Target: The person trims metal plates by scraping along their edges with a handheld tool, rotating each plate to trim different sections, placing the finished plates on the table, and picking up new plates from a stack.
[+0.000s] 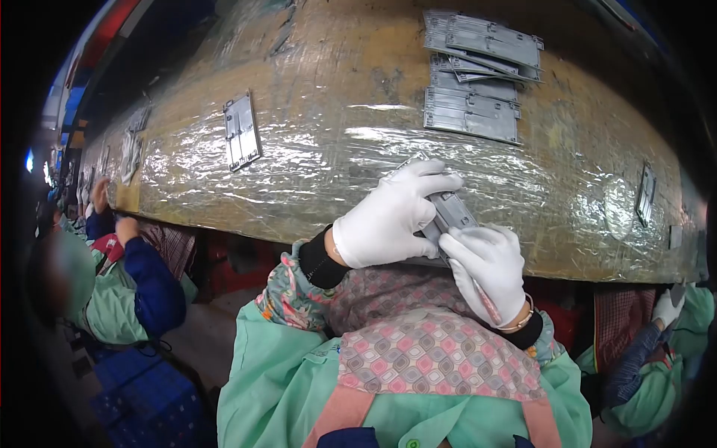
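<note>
A grey moulded plastic panel [452, 212] is held near the table's front edge, close to my body. My left hand [399, 216], in a white glove, is closed on it, thumb on the near side and fingers over the far side. My right hand [489, 269], also white-gloved, is closed against the panel's near right part. A slim pinkish stick-like tool [487, 302] lies along the right palm, its back end towards the wrist. The tool's front end is hidden by the fingers, so its kind does not show.
A stack of grey panels [472, 112] lies ahead on the film-covered table [321, 149]. One panel [241, 131] rests to the left, another [647, 194] far right. Co-workers sit at both sides: a bare hand [100, 194] left, a gloved hand [667, 308] right.
</note>
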The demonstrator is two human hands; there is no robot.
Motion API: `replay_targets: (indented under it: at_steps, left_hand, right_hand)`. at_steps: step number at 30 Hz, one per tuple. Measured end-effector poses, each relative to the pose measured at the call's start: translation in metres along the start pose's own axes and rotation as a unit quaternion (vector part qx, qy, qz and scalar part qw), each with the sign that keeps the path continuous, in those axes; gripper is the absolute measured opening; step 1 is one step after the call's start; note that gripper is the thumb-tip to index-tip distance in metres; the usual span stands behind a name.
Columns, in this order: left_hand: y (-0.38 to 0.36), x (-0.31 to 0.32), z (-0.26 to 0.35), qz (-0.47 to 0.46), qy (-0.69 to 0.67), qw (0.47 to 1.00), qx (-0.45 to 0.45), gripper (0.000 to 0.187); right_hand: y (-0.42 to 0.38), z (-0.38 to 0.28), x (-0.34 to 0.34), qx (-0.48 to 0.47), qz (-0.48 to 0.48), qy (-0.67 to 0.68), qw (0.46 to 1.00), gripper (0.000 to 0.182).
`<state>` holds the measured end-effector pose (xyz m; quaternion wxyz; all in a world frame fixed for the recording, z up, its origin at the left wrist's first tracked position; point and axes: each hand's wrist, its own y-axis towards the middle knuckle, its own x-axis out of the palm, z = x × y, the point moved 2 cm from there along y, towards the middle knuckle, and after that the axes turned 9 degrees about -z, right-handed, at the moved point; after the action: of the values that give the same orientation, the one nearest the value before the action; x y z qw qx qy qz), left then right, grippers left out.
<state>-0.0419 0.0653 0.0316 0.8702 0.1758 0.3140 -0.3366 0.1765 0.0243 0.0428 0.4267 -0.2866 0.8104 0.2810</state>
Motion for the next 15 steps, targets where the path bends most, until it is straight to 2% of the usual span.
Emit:
replay_targets:
  at_steps: [5, 8, 15]
  left_hand:
    - [-0.001, 0.0, -0.004, -0.006, -0.024, 1.0, 0.0, 0.032]
    - [0.0, 0.0, -0.001, -0.012, 0.002, 1.0, -0.006, 0.038]
    - [0.0, -0.001, 0.0, -0.007, -0.011, 1.0, -0.01, 0.039]
  right_hand:
    - [-0.031, 0.002, -0.011, 0.021, -0.034, -0.014, 0.999, 0.038]
    - [-0.03, 0.002, -0.007, 0.029, 0.011, -0.02, 0.999, 0.039]
    - [-0.036, 0.0, -0.014, 0.04, -0.008, -0.031, 0.999, 0.037]
